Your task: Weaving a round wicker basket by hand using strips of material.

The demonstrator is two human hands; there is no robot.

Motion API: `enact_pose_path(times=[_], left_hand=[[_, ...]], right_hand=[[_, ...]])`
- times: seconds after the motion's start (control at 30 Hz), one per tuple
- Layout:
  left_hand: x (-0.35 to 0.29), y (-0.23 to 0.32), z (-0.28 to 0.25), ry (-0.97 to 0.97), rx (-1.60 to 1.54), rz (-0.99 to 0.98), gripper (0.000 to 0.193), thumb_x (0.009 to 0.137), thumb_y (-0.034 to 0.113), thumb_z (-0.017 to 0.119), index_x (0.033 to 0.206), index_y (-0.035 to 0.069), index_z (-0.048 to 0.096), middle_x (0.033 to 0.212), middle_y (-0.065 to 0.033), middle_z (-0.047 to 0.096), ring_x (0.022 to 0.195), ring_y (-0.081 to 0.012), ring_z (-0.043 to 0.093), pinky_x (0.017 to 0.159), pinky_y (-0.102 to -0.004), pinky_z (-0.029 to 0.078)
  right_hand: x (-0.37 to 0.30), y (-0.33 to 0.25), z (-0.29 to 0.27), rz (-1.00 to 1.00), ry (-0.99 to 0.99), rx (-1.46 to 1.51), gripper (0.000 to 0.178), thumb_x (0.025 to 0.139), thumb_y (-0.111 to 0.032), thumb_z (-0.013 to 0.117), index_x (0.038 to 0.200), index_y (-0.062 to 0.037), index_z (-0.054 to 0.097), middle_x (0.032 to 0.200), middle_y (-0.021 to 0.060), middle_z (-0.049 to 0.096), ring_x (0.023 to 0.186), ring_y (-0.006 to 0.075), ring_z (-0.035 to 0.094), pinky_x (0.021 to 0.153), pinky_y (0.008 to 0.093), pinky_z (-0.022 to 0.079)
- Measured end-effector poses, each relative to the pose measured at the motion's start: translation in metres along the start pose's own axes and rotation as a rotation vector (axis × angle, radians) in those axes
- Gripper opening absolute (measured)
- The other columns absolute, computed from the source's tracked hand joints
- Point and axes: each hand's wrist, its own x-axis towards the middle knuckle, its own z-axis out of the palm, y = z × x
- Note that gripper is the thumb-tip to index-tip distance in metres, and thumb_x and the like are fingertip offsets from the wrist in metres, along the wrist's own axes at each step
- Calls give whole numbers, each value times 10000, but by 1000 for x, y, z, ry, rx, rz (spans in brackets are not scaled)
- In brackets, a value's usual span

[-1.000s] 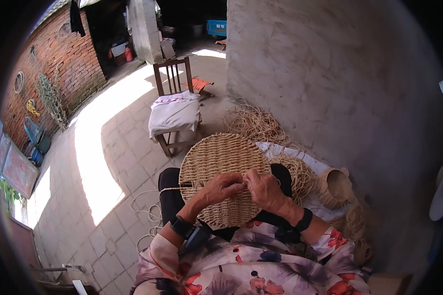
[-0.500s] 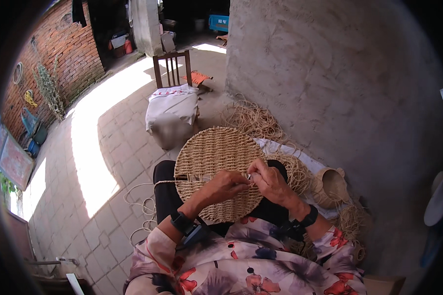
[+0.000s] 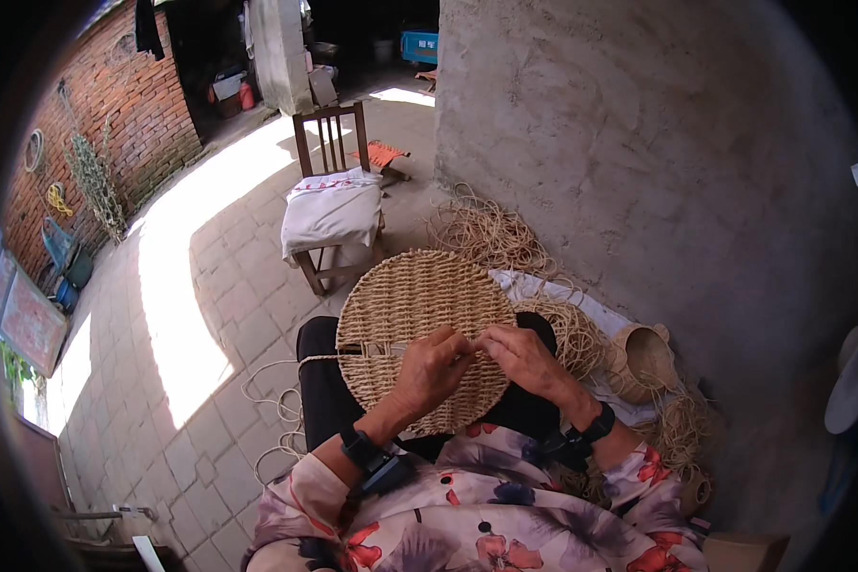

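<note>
A round, flat woven disc (image 3: 419, 291) of straw-coloured cord lies across my lap on dark trousers. A narrow open slot crosses it just below the middle, and a strand of cord (image 3: 319, 358) runs into the slot from the left edge. My left hand (image 3: 433, 367) is over the disc's middle, fingers pinched together. Touching it at the fingertips, my right hand (image 3: 524, 357) is also pinched, near the right end of the slot. Whatever lies between the fingers is hidden by the hands.
Tangled cord (image 3: 491, 234) heaps by the grey wall (image 3: 639, 114), with more cord on a white sheet at my right. A woven basket (image 3: 643, 360) lies there on its side. Ahead stands a wooden chair (image 3: 332, 214) with white cloth. Loose cord loops (image 3: 288, 405) hang left of my knee.
My left hand has risen slightly and its fingers have met the right hand's. The right hand has dropped a little, its fingers now lower and more bent over. The view has shifted slightly.
</note>
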Motion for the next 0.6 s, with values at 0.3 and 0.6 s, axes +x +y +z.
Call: enact_pose_path(times=[0.3, 0.6], left_hand=[[-1, -3, 9, 57, 246, 228, 134, 760, 24, 681, 851, 78, 600, 734, -72, 511, 632, -263, 584, 532, -396, 477], [6, -4, 9, -37, 154, 152, 197, 767, 6, 676, 934, 63, 589, 792, -90, 571, 673, -272, 614, 586, -378, 498]], right_hand=[[-3, 2, 1, -98, 41, -199, 93, 886, -86, 602, 926, -10, 636, 850, 187, 633, 817, 386, 626, 699, 434, 492], [-4, 9, -3, 327, -21, 358, 131, 852, -97, 683, 894, 27, 674, 750, 66, 659, 683, 81, 580, 617, 280, 471]])
